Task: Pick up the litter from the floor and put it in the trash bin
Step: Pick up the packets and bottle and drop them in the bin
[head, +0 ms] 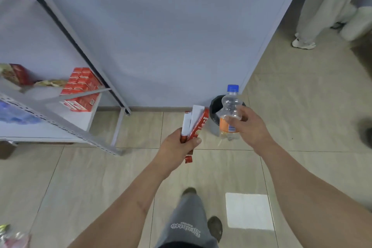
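2 pieces of litter are in hand in the head view. The left hand (pixel 177 147) grips a flattened red-and-white carton (pixel 194 127), fingers curled round its lower half so the top sticks up and away. The right hand (pixel 248 127) holds a clear plastic bottle (pixel 230 112) with a blue cap and an orange label, upright, fingers wrapped round its middle.

The black trash bin (pixel 216 106) stands on the floor (pixel 302 106) against the foot of a pale panel (pixel 161 36), close to that panel's right corner. In the frame the bottle overlaps the bin's opening, so I judge the right hand to be nearly over it, while the carton sits just left of the rim. Whether either is truly above the mouth cannot be told from 1 view.

The step in hand looks like the drop. To do it well, bring the bottle squarely over the opening and lower it before letting go, since a light empty bottle may bounce off the rim. Then swing the carton across and feed it in end first, as its length could catch on the edge.

A white sheet (pixel 248 210) lies flat on the floor near the person's feet, below the right forearm and well apart from both hands. It may be further litter.

A metal shelf (pixel 66 129) with red boxes (pixel 82 88) stands at the left.
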